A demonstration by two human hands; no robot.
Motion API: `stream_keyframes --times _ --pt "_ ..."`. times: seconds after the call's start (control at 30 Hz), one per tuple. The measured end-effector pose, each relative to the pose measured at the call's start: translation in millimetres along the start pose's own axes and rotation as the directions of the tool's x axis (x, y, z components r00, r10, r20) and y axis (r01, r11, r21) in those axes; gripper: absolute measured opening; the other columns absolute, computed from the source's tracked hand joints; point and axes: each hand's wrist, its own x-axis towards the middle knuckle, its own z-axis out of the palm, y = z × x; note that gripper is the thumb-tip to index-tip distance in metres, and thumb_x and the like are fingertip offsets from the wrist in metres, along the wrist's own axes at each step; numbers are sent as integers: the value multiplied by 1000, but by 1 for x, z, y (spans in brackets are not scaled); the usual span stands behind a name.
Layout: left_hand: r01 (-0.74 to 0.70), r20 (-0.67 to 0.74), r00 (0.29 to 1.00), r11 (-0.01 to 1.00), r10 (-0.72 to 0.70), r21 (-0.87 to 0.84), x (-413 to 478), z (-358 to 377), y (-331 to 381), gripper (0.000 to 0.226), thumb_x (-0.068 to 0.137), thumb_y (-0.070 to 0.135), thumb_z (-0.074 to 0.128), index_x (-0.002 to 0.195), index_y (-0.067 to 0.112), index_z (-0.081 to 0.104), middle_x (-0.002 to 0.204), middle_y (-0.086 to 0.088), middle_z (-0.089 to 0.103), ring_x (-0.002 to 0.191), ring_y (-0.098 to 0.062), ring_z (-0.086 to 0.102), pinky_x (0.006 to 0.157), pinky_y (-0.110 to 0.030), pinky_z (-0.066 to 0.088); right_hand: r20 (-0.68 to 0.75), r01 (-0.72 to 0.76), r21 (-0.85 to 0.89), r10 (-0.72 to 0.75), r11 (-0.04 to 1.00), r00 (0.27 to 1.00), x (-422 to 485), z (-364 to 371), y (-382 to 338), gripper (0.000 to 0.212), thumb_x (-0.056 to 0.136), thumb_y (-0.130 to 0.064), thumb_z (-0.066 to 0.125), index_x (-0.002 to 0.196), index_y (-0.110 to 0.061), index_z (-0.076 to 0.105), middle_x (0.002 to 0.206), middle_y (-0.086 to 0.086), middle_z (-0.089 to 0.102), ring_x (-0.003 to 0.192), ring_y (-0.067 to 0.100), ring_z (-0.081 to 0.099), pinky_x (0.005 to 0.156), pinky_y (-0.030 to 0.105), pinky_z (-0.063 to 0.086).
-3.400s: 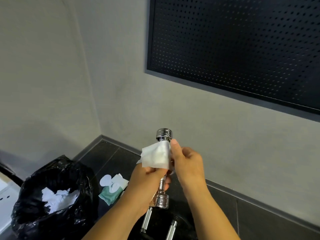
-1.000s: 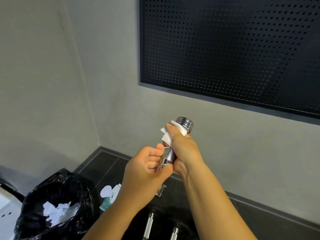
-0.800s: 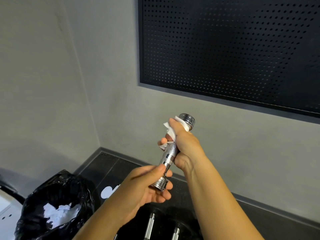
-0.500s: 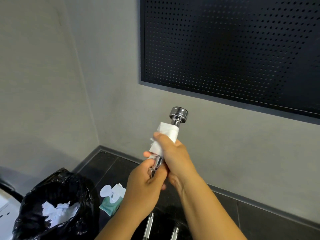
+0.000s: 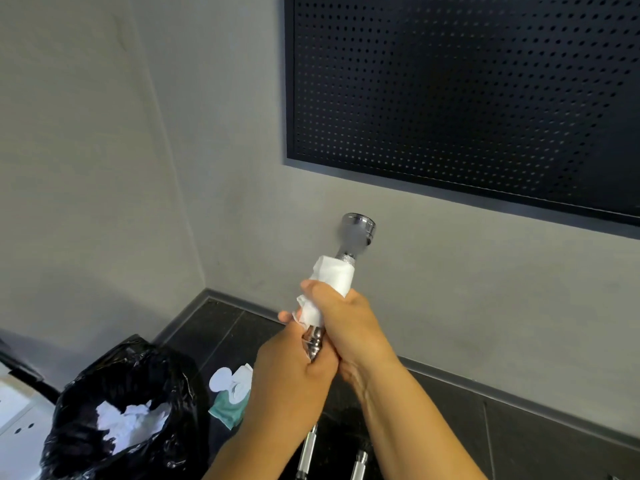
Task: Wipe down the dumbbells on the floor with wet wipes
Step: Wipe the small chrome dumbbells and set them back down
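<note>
Chrome steel dumbbell (image 5: 356, 230), short and slim, is held nearly upright in mid-air in front of the grey wall (image 5: 242, 168); its round top end is blurred. The right hand (image 5: 343, 327) is curled round the shaft, with a white wet wipe (image 5: 334, 277) wrapped between palm and metal; the wipe sticks out above the fist, just under the knurled collar. The left hand (image 5: 294, 372) grips the lower end and touches the right hand.

On the dark tiled floor (image 5: 519, 431) below, two more chrome handles (image 5: 308, 452) lie side by side, partly hidden by the forearms. Left of them lies a teal wipes pack (image 5: 230, 393) with white sheets on top. Further left stands an open black plastic bin bag (image 5: 104, 375) with crumpled white wipes (image 5: 128, 424) inside. A black perforated panel (image 5: 467, 98) hangs on the wall, upper right.
</note>
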Motion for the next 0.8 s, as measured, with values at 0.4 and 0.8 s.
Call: stream_keyframes --times 0.4,0.8 --pt "615 625 775 332 -91 -715 2 -21 4 27 74 32 74 74 7 65 61 -10 55 42 -13 46 37 -19 35 239 -141 57 123 988 963 -3 -6 -8 30 81 -30 64 75 -5 49 76 19 62 69 23 68 45 21 46" --pt "135 596 787 987 -160 87 33 -60 1 68 62 66 58 106 15 65 104 -14 66 93 -25 64 91 -43 47 -74 55 -177 -69 983 995 11 -7 -1 10 85 -11 59 76 -6 59 74 19 68 59 27 62 56 29 52"
